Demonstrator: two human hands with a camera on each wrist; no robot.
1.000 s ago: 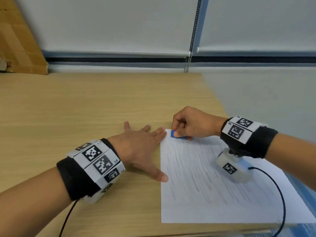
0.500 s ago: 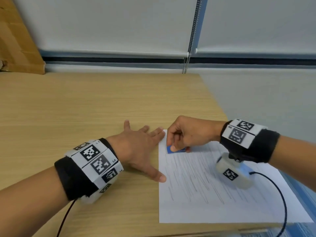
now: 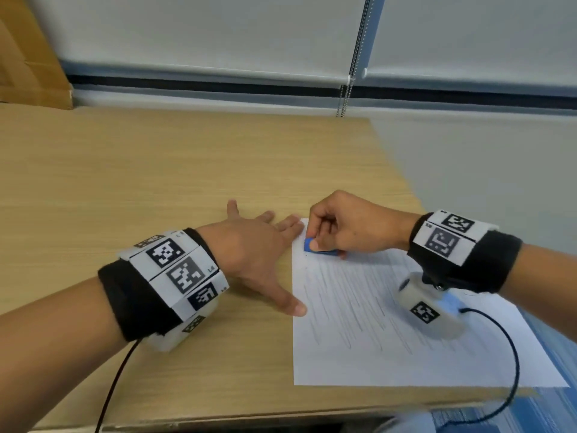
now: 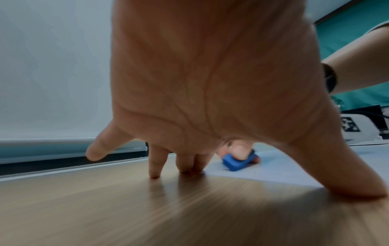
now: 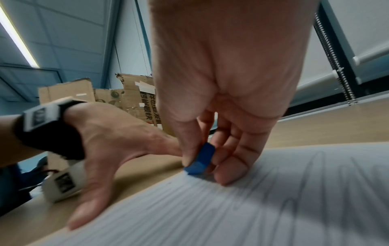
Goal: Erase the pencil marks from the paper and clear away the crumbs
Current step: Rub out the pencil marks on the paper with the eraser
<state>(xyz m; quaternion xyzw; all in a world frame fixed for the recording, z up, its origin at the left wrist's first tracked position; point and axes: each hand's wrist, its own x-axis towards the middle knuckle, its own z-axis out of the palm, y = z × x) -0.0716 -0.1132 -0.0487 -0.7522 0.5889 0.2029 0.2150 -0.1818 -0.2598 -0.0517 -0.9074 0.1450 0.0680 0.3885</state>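
Note:
A white sheet of paper (image 3: pixel 390 332) covered in grey pencil strokes lies on the wooden table (image 3: pixel 156 170) at the front right. My right hand (image 3: pixel 349 226) pinches a small blue eraser (image 3: pixel 318 246) between thumb and fingers and presses it onto the paper's far left corner; the eraser (image 5: pixel 200 159) tilts on its lower edge. My left hand (image 3: pixel 259 254) lies flat with fingers spread beside the paper's left edge, thumb and fingertips touching that edge. In the left wrist view the eraser (image 4: pixel 238 162) shows beyond my fingers (image 4: pixel 154 163).
The table's right edge runs just past the paper, with grey floor beyond. Cardboard (image 3: pixel 28 57) leans at the far left, seen also as cardboard boxes (image 5: pixel 101 94) behind my left wrist. A black cable (image 3: pixel 512 354) trails from my right wrist over the paper's near corner.
My right hand has slid the eraser back and forth over the paper's far left corner. The left hand has stayed in place at the paper's edge.

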